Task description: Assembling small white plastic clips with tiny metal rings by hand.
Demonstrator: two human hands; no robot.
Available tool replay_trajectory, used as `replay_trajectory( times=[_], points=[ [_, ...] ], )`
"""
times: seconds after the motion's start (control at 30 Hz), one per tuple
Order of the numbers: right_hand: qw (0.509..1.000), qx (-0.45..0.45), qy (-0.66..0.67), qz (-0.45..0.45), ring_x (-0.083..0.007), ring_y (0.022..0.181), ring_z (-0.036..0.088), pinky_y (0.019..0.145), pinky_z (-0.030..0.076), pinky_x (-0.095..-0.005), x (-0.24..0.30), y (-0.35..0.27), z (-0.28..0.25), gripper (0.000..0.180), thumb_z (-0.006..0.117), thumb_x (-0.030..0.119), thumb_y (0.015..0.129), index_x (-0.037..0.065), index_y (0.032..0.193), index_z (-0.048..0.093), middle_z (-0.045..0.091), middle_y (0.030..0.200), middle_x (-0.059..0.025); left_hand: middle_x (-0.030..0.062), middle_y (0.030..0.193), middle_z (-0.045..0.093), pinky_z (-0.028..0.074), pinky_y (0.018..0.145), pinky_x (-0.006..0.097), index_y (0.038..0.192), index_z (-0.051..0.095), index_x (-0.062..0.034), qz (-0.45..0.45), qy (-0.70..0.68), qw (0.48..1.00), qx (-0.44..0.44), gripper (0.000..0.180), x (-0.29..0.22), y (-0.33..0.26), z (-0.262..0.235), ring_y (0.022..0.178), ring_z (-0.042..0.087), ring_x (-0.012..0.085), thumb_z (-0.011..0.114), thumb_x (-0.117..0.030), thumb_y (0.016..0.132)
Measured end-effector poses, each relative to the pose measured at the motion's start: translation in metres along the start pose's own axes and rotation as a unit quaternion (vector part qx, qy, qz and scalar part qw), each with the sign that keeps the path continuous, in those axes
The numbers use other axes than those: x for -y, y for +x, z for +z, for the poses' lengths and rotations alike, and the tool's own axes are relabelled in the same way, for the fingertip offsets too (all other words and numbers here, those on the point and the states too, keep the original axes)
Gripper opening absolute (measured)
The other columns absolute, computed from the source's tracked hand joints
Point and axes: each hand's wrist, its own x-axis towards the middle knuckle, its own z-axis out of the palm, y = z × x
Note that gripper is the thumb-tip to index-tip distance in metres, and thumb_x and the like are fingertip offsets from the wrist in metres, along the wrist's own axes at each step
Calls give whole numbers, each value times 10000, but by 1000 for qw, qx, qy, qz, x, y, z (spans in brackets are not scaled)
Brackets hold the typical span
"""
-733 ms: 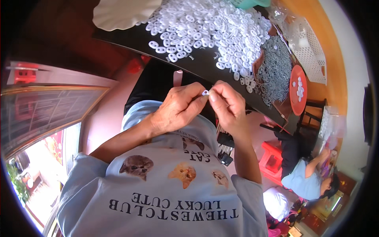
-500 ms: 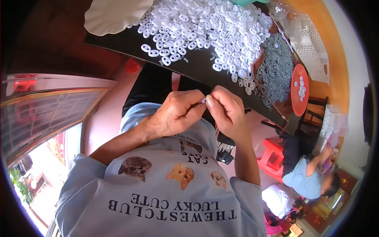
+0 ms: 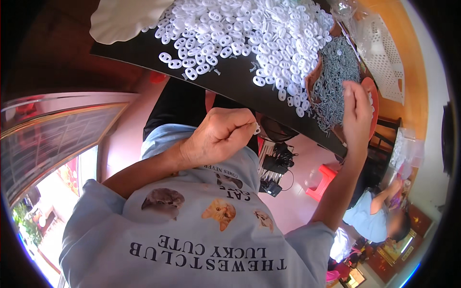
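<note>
Just off the near edge of the counter (image 3: 230,82), above the lap, the left hand (image 3: 221,135) has its thumb and forefinger pressed together on a small white piece (image 3: 257,128), one end poking out past the tips. So fine a pinch seems to suit a thing this small, and holding it at the tips probably keeps part of it in view. Toward the right end of the counter, the right hand (image 3: 356,108) is raised beside the heap of grey bits (image 3: 331,72) that look like screws, its fingers bent; whether they touch the heap or have hold of anything cannot be told. White ovals (image 3: 283,43), many with two holes, are heaped along the middle of the counter, next to the grey heap, perhaps kept mostly apart so the two kinds do not mix. Past the right hand, a red plate (image 3: 369,84) is partly hidden by it; its rim likely keeps small things from rolling off. A wavy-rimmed cream dish (image 3: 125,20) sits at the counter's left end, probably out of the hands' way.
</note>
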Motion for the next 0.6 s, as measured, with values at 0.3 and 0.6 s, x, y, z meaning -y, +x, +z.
replay_trajectory(
  times=[0.3,0.6],
  points=[
    [981,107,-163,-5,-364,865,581,735,461,-431,-64,40,31,155,544,175,938,45,1019,565,584,981,-151,36,635,466,343,500,256,814,531,27,5,22,1000,10,112,-1,4,8,533,421,88,497,-2,916],
    [987,71,-143,-22,-401,858,581,713,458,-467,-52,50,42,178,532,209,949,32,956,543,589,964,-178,28,644,495,356,498,248,826,544,24,-11,33,999,11,122,-2,8,9,538,436,79,507,-23,931]
  ],
)
